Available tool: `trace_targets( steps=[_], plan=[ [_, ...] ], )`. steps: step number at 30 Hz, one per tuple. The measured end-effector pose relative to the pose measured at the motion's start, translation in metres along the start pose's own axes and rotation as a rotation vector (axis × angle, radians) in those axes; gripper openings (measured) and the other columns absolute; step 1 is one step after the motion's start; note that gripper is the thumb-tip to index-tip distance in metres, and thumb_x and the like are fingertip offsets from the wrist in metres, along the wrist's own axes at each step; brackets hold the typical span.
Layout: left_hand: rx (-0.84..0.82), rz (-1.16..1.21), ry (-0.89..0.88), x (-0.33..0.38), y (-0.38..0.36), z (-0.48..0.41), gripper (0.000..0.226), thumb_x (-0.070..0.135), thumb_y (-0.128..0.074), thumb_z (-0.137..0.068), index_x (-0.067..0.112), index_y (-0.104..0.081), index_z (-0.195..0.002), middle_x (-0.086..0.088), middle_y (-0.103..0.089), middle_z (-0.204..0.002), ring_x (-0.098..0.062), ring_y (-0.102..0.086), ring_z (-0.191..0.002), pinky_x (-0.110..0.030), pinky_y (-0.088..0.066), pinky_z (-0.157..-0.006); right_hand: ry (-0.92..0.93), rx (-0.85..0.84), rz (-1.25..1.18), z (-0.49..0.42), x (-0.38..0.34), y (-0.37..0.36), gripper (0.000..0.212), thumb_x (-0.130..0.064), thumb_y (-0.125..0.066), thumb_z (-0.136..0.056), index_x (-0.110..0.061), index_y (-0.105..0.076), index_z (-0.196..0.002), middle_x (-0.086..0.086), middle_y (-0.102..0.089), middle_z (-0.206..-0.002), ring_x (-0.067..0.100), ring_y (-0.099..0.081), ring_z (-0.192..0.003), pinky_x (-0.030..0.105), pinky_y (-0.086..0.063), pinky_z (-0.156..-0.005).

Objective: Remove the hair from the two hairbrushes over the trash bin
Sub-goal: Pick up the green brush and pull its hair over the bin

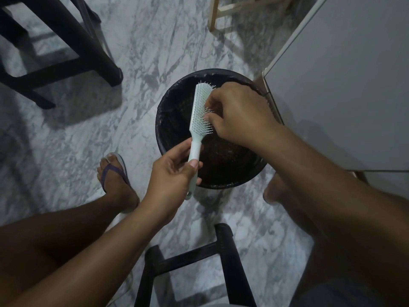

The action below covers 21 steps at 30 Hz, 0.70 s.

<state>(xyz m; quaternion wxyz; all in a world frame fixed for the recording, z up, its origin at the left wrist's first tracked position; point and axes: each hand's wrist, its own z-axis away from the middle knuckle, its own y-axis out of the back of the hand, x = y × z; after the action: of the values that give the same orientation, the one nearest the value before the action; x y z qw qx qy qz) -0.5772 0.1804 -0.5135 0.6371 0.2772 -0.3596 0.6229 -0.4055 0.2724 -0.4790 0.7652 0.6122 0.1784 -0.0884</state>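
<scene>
Inside trash bin (223,186), black liner (177,111)

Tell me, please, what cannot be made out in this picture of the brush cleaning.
Head view only.
1. Hair in the hairbrush: too fine and dim to see, and partly covered by the right hand.
2. What the right hand's fingertips are doing: hidden behind its own knuckles.
3. The second hairbrush: not in view.
4. The trash bin contents: too dark.
</scene>
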Motion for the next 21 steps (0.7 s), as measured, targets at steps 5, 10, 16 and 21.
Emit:
trace_targets(
  steps=[5,10,16,21],
  plan=[
    [-0.019,0.019,0.006,0.0,-0.002,0.0,0.046,0.0,-0.057,-0.098,0.022,-0.058,-0.138,0.002,-0.072,-0.121,-0.016,-0.067,-0.091,-0.034,-0.058,-0.069,-0.021,0.1,-0.084,0.006,-0.003,-0.009,0.016,-0.033,-0.064,-0.092,-0.018,-0.071,-0.096,-0.002,-0.065,-0.099,0.018,-0.063,-0.089,0.039,-0.054,-0.077],
    [-0.052,0.162,0.037,0.006,-0.006,-0.003,0.044,-0.002,-0.057,-0.097,0.015,-0.058,-0.137,-0.003,-0.07,-0.127,-0.014,-0.065,-0.087,-0.031,-0.052,-0.063,-0.152,0.055,-0.481,-0.002,0.006,0.005,0.011,-0.02,-0.066,-0.093,-0.011,-0.073,-0.091,-0.007,-0.071,-0.074,0.007,-0.071,-0.062,0.02,-0.056,-0.064],
    [-0.036,0.217,0.078,0.007,0.0,-0.008,0.041,0.002,-0.056,-0.098,0.016,-0.059,-0.137,0.0,-0.07,-0.128,-0.017,-0.065,-0.096,-0.032,-0.053,-0.068,-0.296,0.09,-0.722,-0.01,0.014,0.027,0.012,-0.02,-0.06,-0.099,-0.012,-0.068,-0.095,-0.004,-0.069,-0.069,0.002,-0.069,-0.055,0.018,-0.052,-0.045],
    [-0.034,0.225,0.08,0.009,0.002,-0.01,0.041,0.002,-0.056,-0.098,0.016,-0.059,-0.137,0.0,-0.07,-0.128,-0.015,-0.066,-0.095,-0.031,-0.054,-0.068,-0.196,-0.119,-0.279,-0.004,0.031,0.012,0.019,-0.011,-0.054,-0.099,-0.017,-0.073,-0.1,-0.005,-0.076,-0.091,0.008,-0.073,-0.075,0.029,-0.06,-0.076]
  ],
)
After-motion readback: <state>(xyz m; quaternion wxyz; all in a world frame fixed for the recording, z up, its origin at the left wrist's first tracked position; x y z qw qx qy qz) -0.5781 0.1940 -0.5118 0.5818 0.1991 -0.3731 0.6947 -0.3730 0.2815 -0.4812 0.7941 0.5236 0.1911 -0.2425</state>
